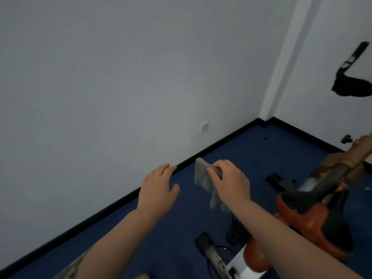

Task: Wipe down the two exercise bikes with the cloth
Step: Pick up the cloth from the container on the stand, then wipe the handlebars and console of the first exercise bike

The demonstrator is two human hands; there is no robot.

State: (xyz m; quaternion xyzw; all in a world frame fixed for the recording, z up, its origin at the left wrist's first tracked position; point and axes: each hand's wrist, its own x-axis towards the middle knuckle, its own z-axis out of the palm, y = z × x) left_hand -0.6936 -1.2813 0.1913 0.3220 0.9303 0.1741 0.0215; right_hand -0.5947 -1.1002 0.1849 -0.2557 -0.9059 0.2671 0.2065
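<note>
My right hand (pixel 229 178) grips a grey cloth (pixel 204 178) that hangs down in the air above the blue floor. A little to its left, my left hand (pixel 159 186) is held out empty with its fingers apart. An orange and black exercise bike (pixel 314 218) stands at the lower right, its black saddle just right of my right forearm. Its orange frame runs up toward the right edge. The black handlebar (pixel 352 77) of a bike shows at the upper right edge. Neither hand touches a bike.
A white wall (pixel 120 77) with a black skirting board runs diagonally on the left, with a wall socket (pixel 204 127) low on it. Blue carpet (pixel 251 150) covers the floor into the corner. The bike's black foot bars (pixel 277 181) and a cable lie on the carpet.
</note>
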